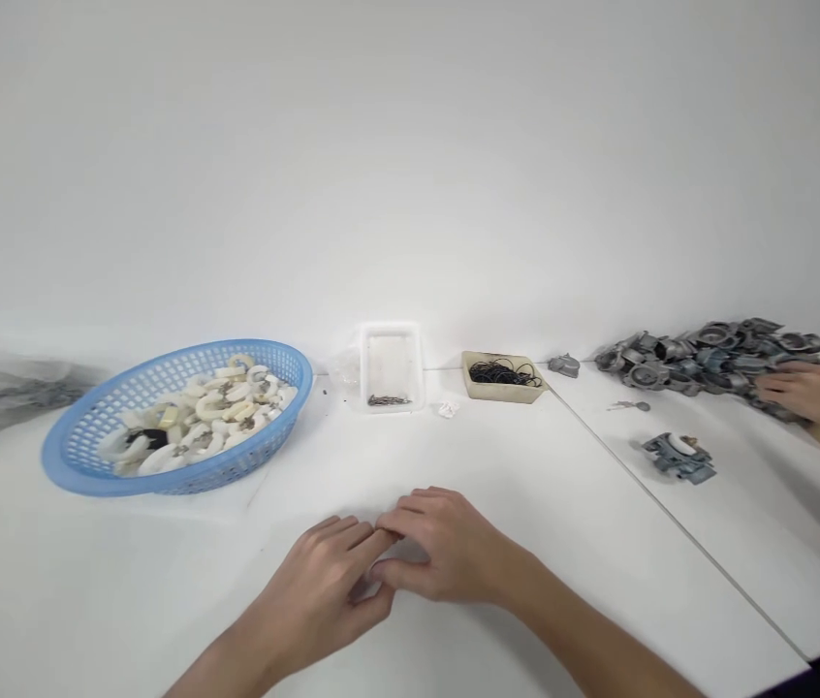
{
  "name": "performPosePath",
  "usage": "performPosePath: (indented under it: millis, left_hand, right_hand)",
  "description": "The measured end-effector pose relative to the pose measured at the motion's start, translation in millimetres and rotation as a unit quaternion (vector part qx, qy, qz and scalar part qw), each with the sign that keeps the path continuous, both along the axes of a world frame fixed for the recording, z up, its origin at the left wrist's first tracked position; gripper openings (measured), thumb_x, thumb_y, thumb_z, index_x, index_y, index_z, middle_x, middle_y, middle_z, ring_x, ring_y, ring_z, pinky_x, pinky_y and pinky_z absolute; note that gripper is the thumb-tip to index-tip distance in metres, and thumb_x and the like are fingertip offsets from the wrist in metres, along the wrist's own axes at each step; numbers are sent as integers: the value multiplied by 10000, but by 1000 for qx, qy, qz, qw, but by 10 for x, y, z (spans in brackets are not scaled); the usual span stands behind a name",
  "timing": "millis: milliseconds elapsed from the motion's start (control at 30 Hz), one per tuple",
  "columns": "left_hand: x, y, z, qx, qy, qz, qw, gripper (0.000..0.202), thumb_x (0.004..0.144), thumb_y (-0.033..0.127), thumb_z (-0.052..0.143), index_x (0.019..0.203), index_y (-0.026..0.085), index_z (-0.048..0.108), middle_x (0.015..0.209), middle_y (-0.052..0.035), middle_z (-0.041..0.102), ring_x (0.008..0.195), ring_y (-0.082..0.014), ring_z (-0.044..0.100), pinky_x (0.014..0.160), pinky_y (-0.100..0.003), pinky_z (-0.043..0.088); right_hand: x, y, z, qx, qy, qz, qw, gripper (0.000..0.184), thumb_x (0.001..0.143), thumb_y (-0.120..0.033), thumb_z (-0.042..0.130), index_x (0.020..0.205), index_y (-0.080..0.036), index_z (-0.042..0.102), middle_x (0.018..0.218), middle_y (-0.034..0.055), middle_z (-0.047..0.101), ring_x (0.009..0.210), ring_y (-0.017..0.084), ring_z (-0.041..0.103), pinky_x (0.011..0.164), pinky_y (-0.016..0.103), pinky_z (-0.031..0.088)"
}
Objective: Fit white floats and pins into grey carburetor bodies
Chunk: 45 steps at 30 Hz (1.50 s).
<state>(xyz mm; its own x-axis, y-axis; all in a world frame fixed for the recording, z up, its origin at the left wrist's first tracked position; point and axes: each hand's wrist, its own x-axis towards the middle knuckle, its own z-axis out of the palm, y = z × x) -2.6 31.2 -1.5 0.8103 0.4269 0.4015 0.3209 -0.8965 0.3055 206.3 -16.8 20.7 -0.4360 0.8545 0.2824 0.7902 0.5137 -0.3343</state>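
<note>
Above the white tabletop, my left hand (327,582) and my right hand (454,548) meet near the front middle. The fingers of both are curled, and their tips come together. My right thumb and index finger close at the left fingertips. Whatever lies between them, if anything, is hidden behind the fingers. Beyond the hands stand a white tray (416,364) with a few small metal pins (388,400) and a cream tray (501,392) of thin black rings (504,372). A small crumpled white scrap (447,409) lies between these trays.
A blue basket (65,465) holds several white ring-shaped parts (210,407). At right, a co-worker's hand (813,393) reaches into a pile of grey metal castings (715,354). One grey metal assembly (678,458) sits nearer, past a table seam. A clear plastic bag (10,388) lies far left.
</note>
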Motion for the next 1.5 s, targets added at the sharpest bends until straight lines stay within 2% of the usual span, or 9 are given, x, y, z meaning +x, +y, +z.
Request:
performPosePath:
  millis: [67,167,433,633,833,1033,1167,1300,1500]
  left_hand:
    - [-3,12,8,2,5,17,1000,167,882,132,531,1003,225,601,764,22,636,668,-195,583,679,-341,457]
    - [-5,25,12,3,10,36,999,192,899,168,555,1068,223,628,803,7,653,702,-201,607,701,-352,475]
    - [-17,10,-23,8,-14,39,999,193,817,91,531,950,209,606,975,-31,653,761,-183,600,709,-330,489]
    - [-10,18,-70,22,-14,39,999,96,797,107,556,804,202,541,766,3,591,690,-171,554,683,-325,463]
    - [4,16,-39,36,-49,35,998,96,777,109,563,800,201,562,729,4,597,691,-171,567,704,-334,466]
    - [-16,-23,32,26,-114,33,993,179,810,142,592,975,202,628,836,-8,676,779,-189,627,762,-348,479]
    - [-33,5,20,4,-73,44,996,128,855,211,646,983,213,637,845,-10,684,780,-199,634,780,-352,481]
    - [-33,33,-19,14,-13,46,999,66,811,200,664,866,199,627,782,-3,646,709,-182,606,733,-325,474]
    - [-14,2,11,47,-66,43,996,88,832,195,621,759,185,573,778,0,631,674,-152,570,676,-303,439]
  right_hand:
    - [28,-1,65,-33,40,-19,998,216,969,-386,745,1022,-222,616,868,-39,637,777,144,581,725,272,415]
    - [38,3,114,-67,59,-41,995,237,961,-342,746,966,-217,544,882,-50,624,756,136,560,680,264,380]
    - [-28,-16,56,-54,32,-34,997,270,951,-261,709,827,-205,476,801,-52,560,692,127,492,627,269,347]
    - [12,12,-17,-57,2,-30,998,325,993,-312,677,769,-196,473,788,-29,562,713,150,489,683,305,382]
    - [-14,-14,16,-47,14,7,999,249,1026,-234,623,803,-195,518,820,-11,574,768,171,515,748,336,418]
    - [-8,-27,25,-57,43,10,997,233,1022,-305,638,850,-198,525,854,-4,590,793,186,522,771,354,419]
    - [11,-28,13,-56,54,30,997,309,1058,-428,565,858,-196,519,859,13,586,792,201,508,777,369,407]
    - [27,-27,10,-56,68,30,996,367,1093,-490,467,881,-197,530,857,22,588,789,204,498,758,367,385]
    - [30,-24,-17,-14,86,43,995,327,1111,-409,427,905,-189,553,882,28,607,827,205,505,797,377,367]
